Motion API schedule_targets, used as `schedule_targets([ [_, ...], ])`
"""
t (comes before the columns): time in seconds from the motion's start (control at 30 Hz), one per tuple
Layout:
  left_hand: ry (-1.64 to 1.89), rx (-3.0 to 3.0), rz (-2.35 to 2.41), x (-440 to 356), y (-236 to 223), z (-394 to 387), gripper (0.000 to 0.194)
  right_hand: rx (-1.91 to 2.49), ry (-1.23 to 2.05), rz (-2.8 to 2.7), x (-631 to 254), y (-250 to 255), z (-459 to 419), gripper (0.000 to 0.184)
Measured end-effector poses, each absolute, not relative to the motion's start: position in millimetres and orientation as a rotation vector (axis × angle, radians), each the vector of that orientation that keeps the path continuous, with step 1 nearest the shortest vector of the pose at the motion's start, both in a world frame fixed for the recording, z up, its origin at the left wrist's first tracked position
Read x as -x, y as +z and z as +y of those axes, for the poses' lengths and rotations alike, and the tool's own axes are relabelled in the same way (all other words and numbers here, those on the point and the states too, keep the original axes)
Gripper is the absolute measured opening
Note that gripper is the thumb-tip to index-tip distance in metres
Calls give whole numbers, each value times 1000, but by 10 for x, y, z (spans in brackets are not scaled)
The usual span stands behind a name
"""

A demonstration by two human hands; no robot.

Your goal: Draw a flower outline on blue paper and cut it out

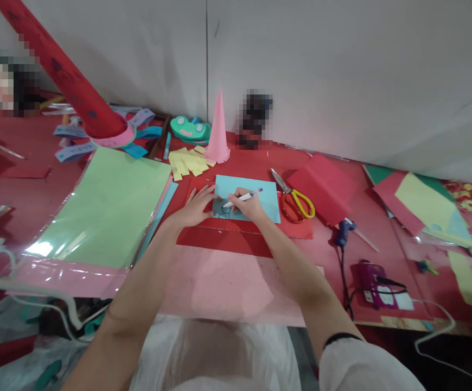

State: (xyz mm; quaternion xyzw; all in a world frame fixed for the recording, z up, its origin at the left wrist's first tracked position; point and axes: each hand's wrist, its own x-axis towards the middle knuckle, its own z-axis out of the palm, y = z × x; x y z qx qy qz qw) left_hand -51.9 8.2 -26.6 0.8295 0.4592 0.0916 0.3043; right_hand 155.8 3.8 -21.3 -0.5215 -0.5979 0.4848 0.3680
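Note:
A light blue sheet of paper (pixel 260 209) lies on red paper in front of me, with dark curved lines drawn near its lower left. My right hand (pixel 247 204) is closed round a white marker (pixel 238 201), its tip at those lines. Stretched out, my left hand (pixel 197 206) rests at the paper's left edge, fingers apart. Scissors (pixel 295 195) with yellow handles lie just right of the sheet. Behind it stand a pink paper cone (pixel 218 130) and a pile of yellow paper strips (pixel 189 162).
Green paper in a clear sleeve (pixel 106 206) lies at the left, near a red tube (pixel 73 81). A blue glue gun (pixel 345 232), a purple power strip (pixel 376 282) and coloured sheets (pixel 427 201) are at the right. A wall (pixel 342 70) closes off the back.

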Motion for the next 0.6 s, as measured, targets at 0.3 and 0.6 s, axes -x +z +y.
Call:
schedule_targets([
  [0.3, 248, -2209, 1215, 518, -263, 81, 43, 1377, 1130, -1498, -1569, -224, 35, 41],
  [0.6, 265, -2196, 1208, 522, -269, 77, 44, 1372, 1172, -1511, -1556, -231, 37, 42],
])
